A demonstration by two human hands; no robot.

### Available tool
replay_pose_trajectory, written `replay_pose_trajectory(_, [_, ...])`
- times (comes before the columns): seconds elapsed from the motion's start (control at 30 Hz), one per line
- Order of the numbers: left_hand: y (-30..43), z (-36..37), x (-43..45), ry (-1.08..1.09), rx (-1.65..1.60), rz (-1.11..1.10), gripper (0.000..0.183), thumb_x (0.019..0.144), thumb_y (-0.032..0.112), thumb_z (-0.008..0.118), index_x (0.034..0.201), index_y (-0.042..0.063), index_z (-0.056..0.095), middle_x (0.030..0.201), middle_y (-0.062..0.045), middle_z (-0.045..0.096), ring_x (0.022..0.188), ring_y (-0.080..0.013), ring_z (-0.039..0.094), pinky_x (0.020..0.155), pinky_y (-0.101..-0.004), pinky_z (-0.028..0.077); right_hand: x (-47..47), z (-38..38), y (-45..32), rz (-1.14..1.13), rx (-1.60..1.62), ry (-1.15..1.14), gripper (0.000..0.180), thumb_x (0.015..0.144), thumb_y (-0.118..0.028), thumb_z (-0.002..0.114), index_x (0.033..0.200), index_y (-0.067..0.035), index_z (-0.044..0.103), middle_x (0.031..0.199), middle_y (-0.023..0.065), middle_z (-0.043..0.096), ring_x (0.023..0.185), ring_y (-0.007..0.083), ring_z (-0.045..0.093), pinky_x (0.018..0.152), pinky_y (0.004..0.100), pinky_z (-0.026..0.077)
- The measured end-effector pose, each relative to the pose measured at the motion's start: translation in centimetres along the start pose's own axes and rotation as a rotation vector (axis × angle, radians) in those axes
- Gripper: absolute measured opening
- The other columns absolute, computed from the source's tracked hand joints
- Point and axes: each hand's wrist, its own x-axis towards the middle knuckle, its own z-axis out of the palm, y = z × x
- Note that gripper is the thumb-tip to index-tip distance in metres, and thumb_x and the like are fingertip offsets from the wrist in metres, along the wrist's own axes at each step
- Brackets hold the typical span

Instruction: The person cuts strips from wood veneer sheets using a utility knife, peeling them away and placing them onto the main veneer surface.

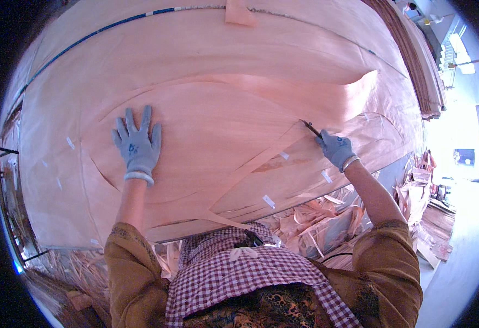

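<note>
My left hand (139, 145), in a grey-blue work glove, lies flat with spread fingers on a thin sheet of pinkish wood veneer (206, 135). In my gloved right hand (337, 148) is a slim dark cutting tool, probably a knife (311, 128), its tip at the veneer's cut edge. From that tip a straight edge runs down and left toward my apron. Right of it, a lower veneer layer (292, 172) shows, bearing several short white tape pieces (269, 201). Beyond the tool, the upper sheet's far right corner (362, 82) curls upward.
Veneer scraps (325, 221) are heaped below the table's near edge. A blue strip (100, 30) crosses the far side of the sheets. A stack of veneer (416, 53) stands at the far right. Before me hangs my checked apron (239, 266), with a dark object (253, 238) at its pocket.
</note>
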Motion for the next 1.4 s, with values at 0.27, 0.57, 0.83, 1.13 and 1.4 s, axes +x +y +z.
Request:
replay_pose_trajectory(0.27, [0.5, -0.5, 0.3, -0.032, 0.009, -0.001, 0.052, 0.092, 0.045, 0.045, 0.141, 0.029, 0.038, 0.146, -0.02, 0.032, 0.131, -0.0466, 0.03, 0.106, -0.06, 0.02, -1.8, -1.2, 0.9, 0.007, 0.086, -0.056, 0.023, 0.094, -0.033, 0.045, 0.097, -0.011, 0.05, 0.078, 0.0166, 0.065, 0.071, 0.0398, 0.063, 0.062, 0.0487, 0.048])
replay_pose_trajectory(0.57, [0.4, -1.1, 0.0, -0.038, 0.013, 0.004, 0.053, 0.092, 0.043, 0.047, 0.141, 0.026, 0.038, 0.145, -0.021, 0.033, 0.131, -0.0471, 0.03, 0.105, -0.0596, 0.02, 4.2, -13.2, 1.4, -0.18, 0.793, 0.526, 0.028, 0.078, 0.002, 0.051, 0.104, -0.004, 0.061, 0.094, 0.0102, 0.063, 0.074, 0.0223, 0.062, 0.067, 0.0302, 0.049])
replay_pose_trajectory(0.83, [-0.3, -0.7, -0.1, -0.03, 0.061, 0.027, 0.052, 0.092, 0.042, 0.046, 0.141, 0.026, 0.039, 0.144, -0.022, 0.034, 0.128, -0.048, 0.032, 0.104, -0.0608, 0.021, 16.0, -12.9, -2.9, -0.215, 0.373, 0.14, 0.03, 0.086, -0.027, 0.055, 0.109, -0.01, 0.063, 0.111, 0.0163, 0.062, 0.095, 0.0376, 0.059, 0.084, 0.0433, 0.047])
replay_pose_trajectory(1.13, [0.0, -0.5, 0.0, -0.009, -0.003, 0.017, 0.053, 0.09, 0.046, 0.046, 0.139, 0.027, 0.041, 0.143, -0.022, 0.035, 0.13, -0.0464, 0.031, 0.105, -0.0601, 0.02, -0.8, -16.7, -1.3, -0.046, 0.122, 0.368, 0.021, 0.085, -0.024, 0.055, 0.085, -0.003, 0.056, 0.083, 0.0197, 0.059, 0.081, 0.0393, 0.058, 0.071, 0.0467, 0.046])
replay_pose_trajectory(1.4, [-0.2, -0.9, -0.4, -0.079, -0.134, -0.032, 0.054, 0.092, 0.048, 0.041, 0.142, 0.027, 0.038, 0.149, -0.021, 0.023, 0.135, -0.0479, 0.019, 0.108, -0.0589, 0.019, -27.9, -5.2, -11.3, 0.226, 0.347, 0.16, 0.01, 0.078, -0.015, 0.065, 0.076, -0.005, 0.062, 0.072, 0.0173, 0.06, 0.065, 0.0355, 0.06, 0.058, 0.0423, 0.047])
